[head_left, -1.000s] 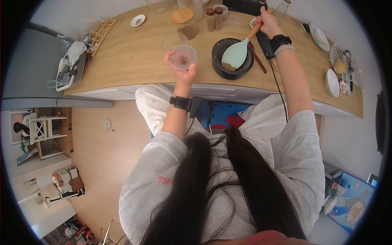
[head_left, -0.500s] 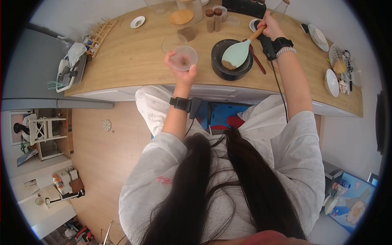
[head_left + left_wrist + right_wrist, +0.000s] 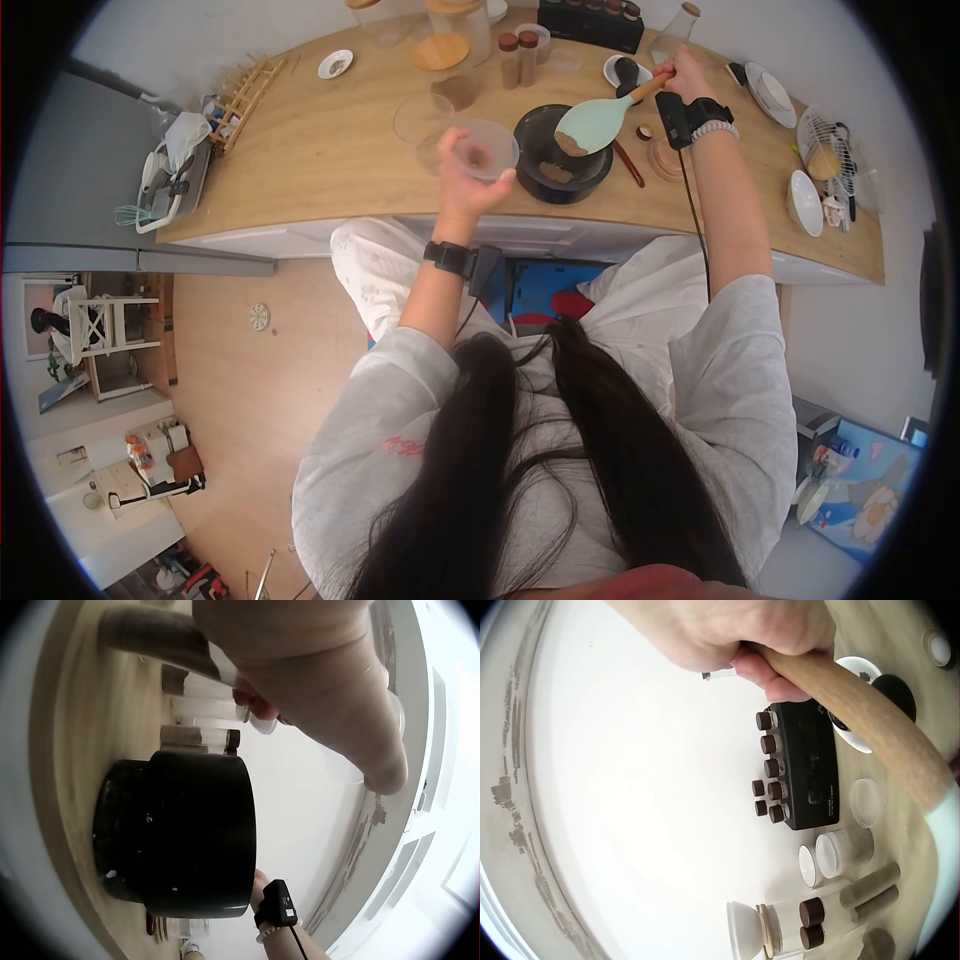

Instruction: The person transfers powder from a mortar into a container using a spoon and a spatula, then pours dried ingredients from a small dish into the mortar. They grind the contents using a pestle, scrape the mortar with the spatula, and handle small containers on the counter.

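Observation:
My left hand (image 3: 462, 190) holds a translucent plastic cup (image 3: 490, 140) just left of a black mortar (image 3: 545, 190), with fingers and thumb on opposite sides of it. A faint brownish patch shows at its bottom. My right hand (image 3: 684, 76) grips the wooden handle of a mint-green spoon (image 3: 600, 122), seen close up in the right wrist view. Brown ground powder (image 3: 572, 146) lies at the spoon's tip, over the mortar. More powder (image 3: 555, 172) sits in the bottom of the mortar. In the left wrist view the mortar's dark wall (image 3: 199, 832) stands near the left hand.
Behind the mortar are two brown-capped jars (image 3: 519, 60), a black spice rack (image 3: 592, 25) and a white dish (image 3: 612, 68) with a dark object on it. A dark red stick-like utensil (image 3: 629, 163) lies right of the mortar. Clear round lids and a wooden-lidded jar (image 3: 441, 52) stand left.
The spoon has risen out of the mortar and shifted right, carrying powder. My left hand has moved the cup rightward, closer to the mortar. Powder in the mortar now shows.

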A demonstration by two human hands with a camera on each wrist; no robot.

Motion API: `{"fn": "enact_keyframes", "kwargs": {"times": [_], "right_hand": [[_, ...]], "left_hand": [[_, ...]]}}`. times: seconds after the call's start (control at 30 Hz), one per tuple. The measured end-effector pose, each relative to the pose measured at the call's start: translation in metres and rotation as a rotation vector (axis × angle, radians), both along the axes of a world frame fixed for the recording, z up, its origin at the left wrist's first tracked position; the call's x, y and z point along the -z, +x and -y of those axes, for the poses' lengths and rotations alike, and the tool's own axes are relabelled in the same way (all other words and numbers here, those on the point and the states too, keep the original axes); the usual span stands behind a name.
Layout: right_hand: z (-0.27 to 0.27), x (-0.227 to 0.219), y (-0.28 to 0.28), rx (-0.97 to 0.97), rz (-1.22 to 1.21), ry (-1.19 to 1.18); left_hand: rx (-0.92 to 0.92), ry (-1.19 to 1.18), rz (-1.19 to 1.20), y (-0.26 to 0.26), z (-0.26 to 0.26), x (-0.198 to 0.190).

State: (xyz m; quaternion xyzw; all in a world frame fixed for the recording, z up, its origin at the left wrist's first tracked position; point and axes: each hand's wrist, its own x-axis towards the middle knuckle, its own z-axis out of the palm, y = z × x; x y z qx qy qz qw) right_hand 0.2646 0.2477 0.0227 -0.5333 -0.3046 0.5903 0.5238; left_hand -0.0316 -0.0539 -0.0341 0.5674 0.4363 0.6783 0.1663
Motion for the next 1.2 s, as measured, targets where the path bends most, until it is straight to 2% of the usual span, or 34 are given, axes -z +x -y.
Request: {"fn": "enact_keyframes", "kwargs": {"times": [0.1,0.2,0.27,0.4,0.5,0.53,0.6,0.63,0.67,0.73,0.87,0.93,1.07,1.13,1.2], "right_hand": [[0.0,-0.006,0.006,0.022,-0.02,-0.07],[0.009,-0.018,0.002,0.073,0.033,0.026],[0.017,-0.032,-0.002,-0.045,0.023,0.032],[0.022,-0.047,-0.025,-0.04,-0.072,0.095],[0.045,-0.073,-0.052,-0.089,-0.21,0.105],[0.035,-0.065,-0.057,-0.09,-0.21,0.105],[0.014,-0.05,-0.073,-0.019,-0.471,0.118],[0.027,-0.057,-0.08,-0.045,-0.619,0.143],[0.039,-0.064,-0.09,-0.047,-0.619,0.144],[0.051,-0.069,-0.104,0.024,-0.333,0.194],[0.068,-0.077,-0.116,0.066,-0.408,0.179],[0.063,-0.072,-0.109,-0.087,-0.443,0.188],[0.08,-0.081,-0.112,-0.119,-0.547,0.138],[0.102,-0.093,-0.118,-0.064,-0.549,0.164],[0.086,-0.082,-0.108,-0.128,-0.571,0.195]], "left_hand": [[-0.027,-0.063,-0.083,0.002,-0.001,-0.005],[-0.022,-0.063,-0.085,0.003,-0.002,-0.008],[-0.016,-0.074,-0.118,0.003,-0.002,-0.01],[-0.011,-0.065,-0.107,0.005,-0.004,-0.01],[-0.016,-0.057,-0.129,0.005,-0.004,-0.012],[-0.029,-0.038,-0.128,0.006,-0.005,-0.011],[-0.043,-0.019,-0.126,0.005,-0.004,-0.01],[-0.046,-0.022,-0.117,0.005,-0.004,-0.01],[-0.05,-0.026,-0.107,0.004,-0.004,-0.01],[-0.046,-0.021,-0.085,0.003,-0.003,-0.008],[-0.023,-0.032,-0.02,-0.003,-0.002,-0.003],[-0.009,-0.022,0.006,-0.005,-0.003,0.001],[0.065,0.034,0.086,-0.004,-0.003,-0.001],[0.068,0.04,0.081,-0.006,-0.005,0.005],[0.073,0.046,0.075,-0.006,-0.005,0.006]]}}
